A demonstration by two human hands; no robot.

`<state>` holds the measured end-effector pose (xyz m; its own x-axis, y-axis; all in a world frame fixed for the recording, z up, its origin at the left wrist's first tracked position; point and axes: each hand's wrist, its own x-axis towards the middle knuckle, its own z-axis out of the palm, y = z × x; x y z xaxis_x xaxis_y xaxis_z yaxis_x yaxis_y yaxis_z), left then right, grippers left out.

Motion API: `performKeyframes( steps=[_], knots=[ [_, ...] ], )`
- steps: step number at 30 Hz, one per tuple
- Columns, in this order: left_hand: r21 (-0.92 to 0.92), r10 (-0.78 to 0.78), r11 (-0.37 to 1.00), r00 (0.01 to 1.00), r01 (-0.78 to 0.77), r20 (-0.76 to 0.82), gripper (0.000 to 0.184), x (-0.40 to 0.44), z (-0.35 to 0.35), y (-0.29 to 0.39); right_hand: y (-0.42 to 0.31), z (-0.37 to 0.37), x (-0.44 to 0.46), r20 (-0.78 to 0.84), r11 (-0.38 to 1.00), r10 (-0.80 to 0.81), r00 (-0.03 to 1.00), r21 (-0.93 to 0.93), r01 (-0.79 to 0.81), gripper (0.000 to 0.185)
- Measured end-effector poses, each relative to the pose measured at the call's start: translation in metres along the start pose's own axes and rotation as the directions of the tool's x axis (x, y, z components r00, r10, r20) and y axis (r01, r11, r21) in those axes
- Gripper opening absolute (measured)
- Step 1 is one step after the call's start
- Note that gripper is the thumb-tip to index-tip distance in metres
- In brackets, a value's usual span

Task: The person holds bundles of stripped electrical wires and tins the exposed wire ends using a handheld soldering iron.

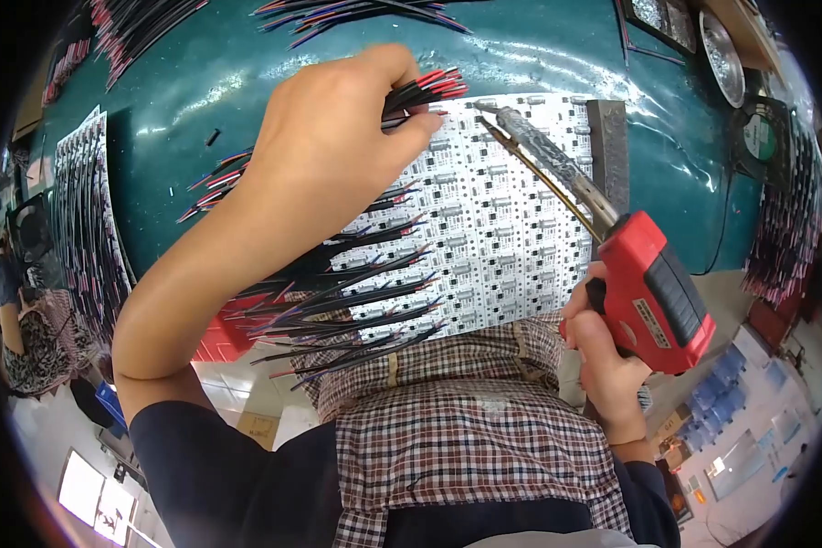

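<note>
My left hand [342, 123] is closed around a bundle of black wires [437, 86] with red ends, above the top edge of a white circuit board panel [493, 215]. My right hand [605, 356] grips a red soldering gun [637, 265] by its handle. The gun's dark barrel slants up and left, with a thin brass-coloured feed tube alongside. Its tip hovers over or touches the panel's upper part, close to the left fingers; contact cannot be made out. Rows of attached wires [374, 306] cover the panel's left side.
A dark grey bar [609, 151] lies along the panel's right edge. Wired panels [87, 210] stand at left, and more wire bundles [361, 14] lie at the back. A metal dish [721, 59] and a small fan [760, 139] sit at right. Another person [41, 338] is at far left.
</note>
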<state>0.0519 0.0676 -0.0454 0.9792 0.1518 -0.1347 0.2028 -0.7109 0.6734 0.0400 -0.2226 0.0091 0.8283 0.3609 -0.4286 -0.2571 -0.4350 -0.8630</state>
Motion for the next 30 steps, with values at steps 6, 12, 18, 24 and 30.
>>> performKeyframes(
  steps=[6, 12, 18, 24, 30],
  knots=[
    [0.043, 0.066, 0.997, 0.995, -0.063, -0.077, 0.024, 0.001, 0.009, -0.002, 0.003, 0.003, 0.007, -0.026, 0.995, 0.002, 1.000, -0.103, -0.004, 0.030],
    [0.055, 0.102, 0.994, 0.991, -0.097, -0.090, 0.023, 0.001, 0.011, -0.003, 0.000, 0.007, 0.013, -0.052, 0.987, -0.012, 0.999, -0.159, 0.004, 0.014],
    [0.049, 0.172, 0.985, 0.973, -0.166, -0.151, 0.022, 0.000, 0.015, -0.006, 0.003, 0.008, 0.014, -0.063, 0.974, -0.068, 0.996, -0.220, 0.053, 0.014],
    [0.075, 0.187, 0.981, 0.969, -0.176, -0.164, 0.021, -0.001, 0.015, -0.005, -0.001, 0.011, 0.014, -0.103, 0.983, -0.038, 0.994, -0.181, 0.019, 0.017],
    [0.086, 0.185, 0.981, 0.969, -0.173, -0.165, 0.019, -0.001, 0.017, -0.006, 0.002, 0.002, 0.012, -0.089, 0.954, -0.145, 0.985, -0.276, 0.115, 0.027]
  ],
)
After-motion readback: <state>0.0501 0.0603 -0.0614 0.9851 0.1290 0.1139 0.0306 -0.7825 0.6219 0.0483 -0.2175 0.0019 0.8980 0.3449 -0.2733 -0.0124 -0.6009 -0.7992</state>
